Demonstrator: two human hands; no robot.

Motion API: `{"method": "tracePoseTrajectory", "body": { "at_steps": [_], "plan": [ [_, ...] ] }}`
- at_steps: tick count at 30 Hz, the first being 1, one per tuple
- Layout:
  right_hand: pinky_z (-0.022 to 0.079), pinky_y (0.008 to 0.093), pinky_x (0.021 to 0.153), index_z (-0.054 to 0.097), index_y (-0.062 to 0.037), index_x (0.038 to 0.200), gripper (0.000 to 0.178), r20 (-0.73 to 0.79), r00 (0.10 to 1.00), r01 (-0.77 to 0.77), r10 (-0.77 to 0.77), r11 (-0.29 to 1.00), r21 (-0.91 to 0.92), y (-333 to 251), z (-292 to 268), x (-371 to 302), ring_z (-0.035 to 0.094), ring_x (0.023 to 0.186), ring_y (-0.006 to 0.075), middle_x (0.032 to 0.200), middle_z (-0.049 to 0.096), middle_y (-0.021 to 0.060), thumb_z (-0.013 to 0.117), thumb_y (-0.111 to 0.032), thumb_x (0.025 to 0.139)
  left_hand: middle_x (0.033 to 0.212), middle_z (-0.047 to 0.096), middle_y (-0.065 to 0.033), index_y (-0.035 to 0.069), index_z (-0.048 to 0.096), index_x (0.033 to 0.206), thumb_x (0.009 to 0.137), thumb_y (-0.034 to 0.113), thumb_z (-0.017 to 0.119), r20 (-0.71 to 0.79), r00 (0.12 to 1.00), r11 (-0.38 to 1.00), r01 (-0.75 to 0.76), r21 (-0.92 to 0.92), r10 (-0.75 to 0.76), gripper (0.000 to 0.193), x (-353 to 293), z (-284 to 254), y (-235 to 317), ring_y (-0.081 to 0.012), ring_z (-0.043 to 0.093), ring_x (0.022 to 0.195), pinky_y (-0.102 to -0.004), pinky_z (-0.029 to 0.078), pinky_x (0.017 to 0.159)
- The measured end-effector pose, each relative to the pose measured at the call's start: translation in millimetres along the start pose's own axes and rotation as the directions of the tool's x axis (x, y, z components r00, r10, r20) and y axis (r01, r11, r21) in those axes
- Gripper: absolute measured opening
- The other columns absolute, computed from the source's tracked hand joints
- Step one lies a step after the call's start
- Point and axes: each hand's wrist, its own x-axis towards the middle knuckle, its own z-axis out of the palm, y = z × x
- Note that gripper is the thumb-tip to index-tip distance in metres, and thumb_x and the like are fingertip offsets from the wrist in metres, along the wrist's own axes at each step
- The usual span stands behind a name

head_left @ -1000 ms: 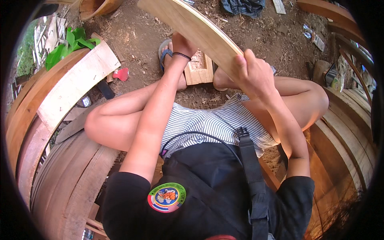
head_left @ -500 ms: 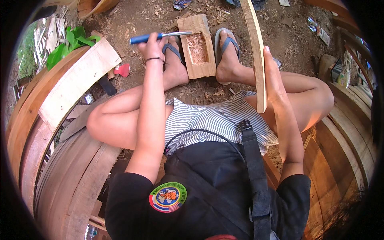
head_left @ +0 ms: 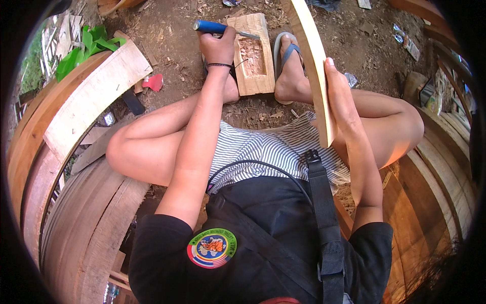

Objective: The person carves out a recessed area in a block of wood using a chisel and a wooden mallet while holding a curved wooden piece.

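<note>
Between my feet lies a wooden block (head_left: 256, 88) with a rough rectangular recess cut into its top. My left hand (head_left: 216, 49) is closed around a chisel with a blue handle (head_left: 209, 27), just left of the block. The chisel's metal blade slants across the block's far part, and its tip is by the far right end of the recess. On the right, my right hand (head_left: 342, 99) grips a long, slightly curved wooden board (head_left: 316, 68) held up on edge above my leg. The fingers behind the board are hidden; the thumb shows along its side.
My sandalled feet (head_left: 292, 76) flank the block. Curved planks are stacked at the left (head_left: 96, 104) and right (head_left: 422, 202). Wood chips and bits of litter lie on the dirt floor (head_left: 349, 30). Green leaves (head_left: 88, 50) rest at the far left, near a red scrap (head_left: 152, 82).
My left hand has moved right with the chisel, closer to the block. The blade now reaches farther right and slants more. The board's lower end has shifted slightly left.
</note>
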Motion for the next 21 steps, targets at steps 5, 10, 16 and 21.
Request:
{"method": "tracePoseTrajectory", "body": {
  "at_steps": [5,10,16,21],
  "plan": [
    [0.048,0.0299,0.065,0.061,0.004,0.096,0.058,-0.036,0.984,0.166,-0.175,0.97,-0.175,3.1,-5.6,4.2,0.056,0.07,0.0116,0.076,0.062,0.0083,0.033,-0.045,0.106,0.09,0.068,-0.0133,-0.003,0.06,0.094,0.081,0.008,0.073,0.046,0.999,0.952,-0.027,0.306,0.013,0.022,-29.7,13.5,60.0,-0.0235,0.069,0.08,-0.0358,0.059,0.073],
    [0.042,0.0351,0.051,0.049,0.0002,0.08,0.049,0.008,0.815,0.574,-0.579,0.807,-0.139,-43.7,5.2,-12.8,0.054,0.053,0.0216,0.06,0.052,0.0117,0.04,-0.041,0.105,0.075,0.063,-0.0073,0.005,0.051,0.087,0.076,0.013,0.078,0.195,0.904,0.863,-0.423,0.276,0.38,0.03,-35.7,31.0,53.4,-0.0196,0.066,0.063,-0.0318,0.053,0.061],
    [0.048,0.0535,0.057,0.051,-0.0039,0.083,0.042,0.089,0.904,0.341,-0.417,0.583,-0.737,-1.6,-21.6,15.9,0.063,0.064,0.0453,0.065,0.06,0.0247,0.046,-0.041,0.1,0.099,0.067,-0.0162,0.005,0.064,0.107,0.08,0.018,0.071,0.327,0.802,0.748,-0.59,0.304,0.499,0.031,-34.5,48.3,42.8,-0.0371,0.065,0.094,-0.0439,0.053,0.078],
    [0.047,0.049,0.052,0.051,-0.0061,0.079,0.036,0.163,0.731,0.66,-0.663,0.626,-0.416,-61.8,-12.6,-10.3,0.059,0.059,0.0426,0.063,0.056,0.0202,0.046,-0.034,0.101,0.098,0.069,-0.0134,0.0,0.063,0.107,0.082,0.022,0.073,0.313,0.92,0.942,-0.297,0.157,0.238,0.034,-36.2,32.2,-8.0,-0.0302,0.068,0.089,-0.0401,0.056,0.075]
  ]
}}
